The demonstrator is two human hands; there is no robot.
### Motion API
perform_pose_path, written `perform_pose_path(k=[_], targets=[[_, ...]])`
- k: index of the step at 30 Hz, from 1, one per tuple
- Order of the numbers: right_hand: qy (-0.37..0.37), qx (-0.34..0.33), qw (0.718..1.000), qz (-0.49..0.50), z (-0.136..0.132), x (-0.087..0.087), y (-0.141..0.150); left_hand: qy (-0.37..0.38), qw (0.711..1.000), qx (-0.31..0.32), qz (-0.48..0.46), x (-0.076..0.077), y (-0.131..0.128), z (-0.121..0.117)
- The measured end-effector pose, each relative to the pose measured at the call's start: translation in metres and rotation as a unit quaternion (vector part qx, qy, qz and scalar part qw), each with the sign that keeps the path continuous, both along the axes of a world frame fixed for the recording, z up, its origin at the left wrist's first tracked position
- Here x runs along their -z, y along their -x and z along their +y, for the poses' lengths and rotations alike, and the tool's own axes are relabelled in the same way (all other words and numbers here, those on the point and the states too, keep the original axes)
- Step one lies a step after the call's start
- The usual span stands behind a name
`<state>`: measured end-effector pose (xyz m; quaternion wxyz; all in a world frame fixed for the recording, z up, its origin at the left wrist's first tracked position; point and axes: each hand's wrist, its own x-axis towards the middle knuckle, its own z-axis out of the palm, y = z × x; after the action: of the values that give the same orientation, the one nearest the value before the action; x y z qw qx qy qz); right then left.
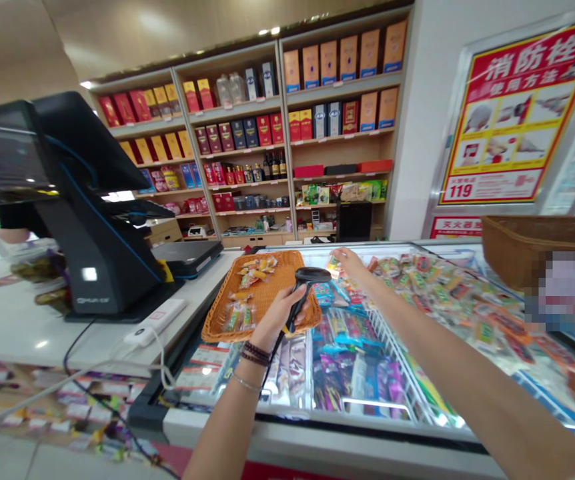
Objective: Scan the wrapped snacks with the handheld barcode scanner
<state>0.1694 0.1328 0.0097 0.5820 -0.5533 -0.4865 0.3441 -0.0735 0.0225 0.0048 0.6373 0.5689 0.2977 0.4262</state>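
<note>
My left hand (280, 313) is wrapped round the handle of a black barcode scanner (312, 275), its head over the right part of an orange woven basket (267, 310). Small yellow-wrapped snacks (258, 269) and clear packets (240, 315) lie in that basket. Farther off and to the right, my right hand (348, 260) has its fingers closed at a small orange and yellow packet (334, 266). Beneath both hands is a chest freezer (312, 432) filled with packaged goods, among them blue packs (350, 327).
A black checkout terminal (97, 253) and a flat scale (187, 257) stand on the white counter (12, 333) at left. Loose cables hang down its front. A brown basket (517, 247) sits on the freezer's right side. Shelves (247, 147) of boxes line the back wall.
</note>
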Motion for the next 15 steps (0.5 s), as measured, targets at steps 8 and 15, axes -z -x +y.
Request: perform_pose_path(k=[8, 15], targets=[[-0.004, 0.002, 1.0, 0.004, -0.002, 0.002, -0.011, -0.013, 0.999, 0.027, 0.018, -0.009, -0.007, -0.005], [-0.041, 0.021, 0.999, -0.008, 0.0, -0.007, -0.042, -0.015, 1.0, 0.015, -0.009, -0.016, -0.029, -0.003]])
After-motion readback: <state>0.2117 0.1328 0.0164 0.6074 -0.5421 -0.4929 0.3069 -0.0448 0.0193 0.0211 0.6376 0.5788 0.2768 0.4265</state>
